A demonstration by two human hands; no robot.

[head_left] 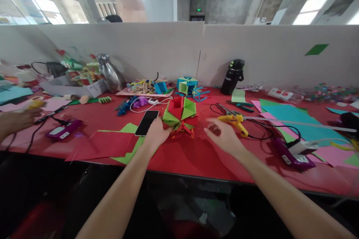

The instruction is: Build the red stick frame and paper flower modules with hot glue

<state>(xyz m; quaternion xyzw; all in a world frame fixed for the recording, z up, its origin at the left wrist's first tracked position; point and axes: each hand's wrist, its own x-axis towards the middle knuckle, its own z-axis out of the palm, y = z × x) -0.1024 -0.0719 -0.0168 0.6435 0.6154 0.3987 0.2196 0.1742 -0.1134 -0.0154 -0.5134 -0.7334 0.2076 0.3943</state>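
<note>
Left hand [158, 131] at the left side of the red-and-green folded-paper model [181, 114], its pinch indiscernible; right hand [224, 136] apart, loosely open. Set back from the bench's [185, 158] front edge, the model is presumably light and crushable, best held gently by its lower folds.

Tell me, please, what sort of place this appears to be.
Probably a paper-craft workshop: coloured sheets lie spread on the red table, a yellow glue gun lies near the right hand, and a red-and-green folded-paper piece stands beside the left hand.
</note>
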